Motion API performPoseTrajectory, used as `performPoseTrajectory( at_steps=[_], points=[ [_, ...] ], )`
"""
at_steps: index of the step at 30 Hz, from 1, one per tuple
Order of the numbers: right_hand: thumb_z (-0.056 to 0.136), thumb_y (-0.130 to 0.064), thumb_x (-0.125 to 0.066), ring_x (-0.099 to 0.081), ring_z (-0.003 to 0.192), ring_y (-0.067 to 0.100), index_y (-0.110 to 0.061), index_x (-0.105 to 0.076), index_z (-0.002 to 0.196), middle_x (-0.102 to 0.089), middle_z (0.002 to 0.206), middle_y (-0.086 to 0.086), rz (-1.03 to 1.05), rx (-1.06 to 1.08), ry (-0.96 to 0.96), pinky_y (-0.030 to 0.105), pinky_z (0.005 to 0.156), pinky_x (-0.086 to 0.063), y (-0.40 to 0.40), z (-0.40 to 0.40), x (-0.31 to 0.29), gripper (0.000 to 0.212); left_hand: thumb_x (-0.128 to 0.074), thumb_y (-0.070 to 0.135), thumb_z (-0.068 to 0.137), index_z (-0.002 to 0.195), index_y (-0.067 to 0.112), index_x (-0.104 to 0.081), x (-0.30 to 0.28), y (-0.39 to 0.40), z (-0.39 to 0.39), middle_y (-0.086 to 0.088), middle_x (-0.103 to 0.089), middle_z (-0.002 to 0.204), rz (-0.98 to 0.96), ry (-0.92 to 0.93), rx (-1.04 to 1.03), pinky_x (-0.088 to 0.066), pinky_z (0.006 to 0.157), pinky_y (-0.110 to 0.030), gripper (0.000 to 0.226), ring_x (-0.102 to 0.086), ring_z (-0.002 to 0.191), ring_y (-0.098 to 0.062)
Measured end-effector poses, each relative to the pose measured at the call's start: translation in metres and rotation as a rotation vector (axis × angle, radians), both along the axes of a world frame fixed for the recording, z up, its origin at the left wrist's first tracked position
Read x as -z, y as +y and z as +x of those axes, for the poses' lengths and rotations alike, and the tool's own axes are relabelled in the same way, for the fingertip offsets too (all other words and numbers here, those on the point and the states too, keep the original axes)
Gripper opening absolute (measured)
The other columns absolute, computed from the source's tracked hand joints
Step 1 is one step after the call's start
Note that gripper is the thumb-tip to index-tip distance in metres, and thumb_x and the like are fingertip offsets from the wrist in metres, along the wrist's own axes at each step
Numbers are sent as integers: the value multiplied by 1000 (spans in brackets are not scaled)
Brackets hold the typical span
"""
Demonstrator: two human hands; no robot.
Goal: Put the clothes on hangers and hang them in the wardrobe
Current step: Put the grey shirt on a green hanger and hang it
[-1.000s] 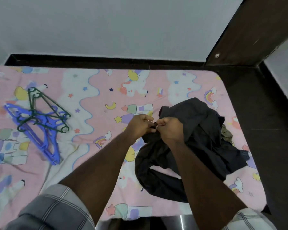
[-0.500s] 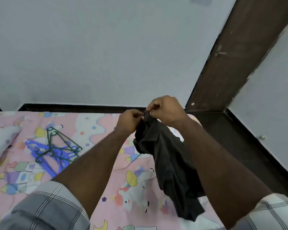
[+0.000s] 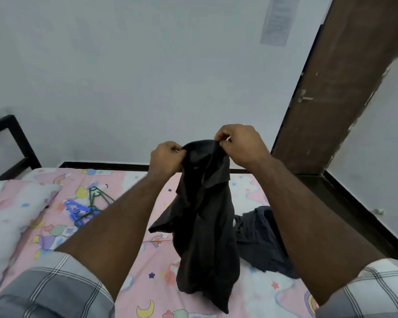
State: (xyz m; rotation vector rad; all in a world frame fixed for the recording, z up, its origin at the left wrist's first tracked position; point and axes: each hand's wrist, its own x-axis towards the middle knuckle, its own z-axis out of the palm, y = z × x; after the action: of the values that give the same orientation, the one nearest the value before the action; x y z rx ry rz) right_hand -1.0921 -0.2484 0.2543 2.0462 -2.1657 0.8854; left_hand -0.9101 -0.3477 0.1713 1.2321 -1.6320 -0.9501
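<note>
A black collared shirt [image 3: 205, 230] hangs in the air above the bed, its hem close to the sheet. My left hand [image 3: 167, 160] pinches the top of it on the left, and my right hand [image 3: 239, 145] pinches the top on the right, a little higher. A second dark garment [image 3: 260, 239] lies crumpled on the bed behind my right forearm. Blue and green plastic hangers [image 3: 85, 207] lie in a tangle on the bed at the left, partly hidden by my left forearm.
The bed carries a pink cartoon-print sheet [image 3: 147, 267] and a pillow [image 3: 12, 214] at the left. A dark bed frame [image 3: 16, 138] runs along the white wall. A brown wooden door [image 3: 345, 88] with a handle stands at the right.
Both hands have lifted the black shirt off the pile on the bed and moved apart along its top. The view has tilted up, and the other dark garment stays on the bed.
</note>
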Motion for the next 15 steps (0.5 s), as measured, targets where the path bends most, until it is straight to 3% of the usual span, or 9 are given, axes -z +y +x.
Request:
performPoseTrajectory(
  at_steps=[2,4,7,11,15],
  points=[
    [87,-6,-53,-65,92,19,-22,-72,100,-72,102,-4,-3,37,8,34,80,-54,17,-2,11,28,-69,18,79,77,20,-70,-15,16,6,-4,-74,69,-7,62,-41,-57,57,-28,3,-70,56,-14],
    [89,-7,-53,-65,100,24,-18,-72,109,-71,109,1,-33,57,-51,41,84,-56,31,-3,24,30,-69,18,75,77,22,-71,-30,33,11,-1,-73,65,-42,73,-59,-58,64,-28,4,-71,56,-14],
    [91,-16,-60,-64,110,25,-16,-70,119,-71,117,4,-44,73,-95,35,95,-50,51,5,47,30,-67,19,72,77,23,-73,-50,59,18,1,-72,61,-84,114,-86,-62,72,-32,9,-71,58,-15],
    [90,-18,-60,-65,104,32,-17,-75,106,-74,107,6,59,68,-51,33,83,-49,71,21,72,22,-64,18,71,78,24,-73,-71,90,34,4,-71,61,-139,114,-122,-63,70,-32,13,-69,55,-12],
    [90,-18,-62,-66,105,28,-17,-74,109,-75,107,5,-215,150,-139,31,90,-47,74,28,36,23,-60,19,74,79,26,-71,-84,105,59,6,-69,57,-183,111,-247,-60,69,-24,13,-68,53,-5]
  ],
)
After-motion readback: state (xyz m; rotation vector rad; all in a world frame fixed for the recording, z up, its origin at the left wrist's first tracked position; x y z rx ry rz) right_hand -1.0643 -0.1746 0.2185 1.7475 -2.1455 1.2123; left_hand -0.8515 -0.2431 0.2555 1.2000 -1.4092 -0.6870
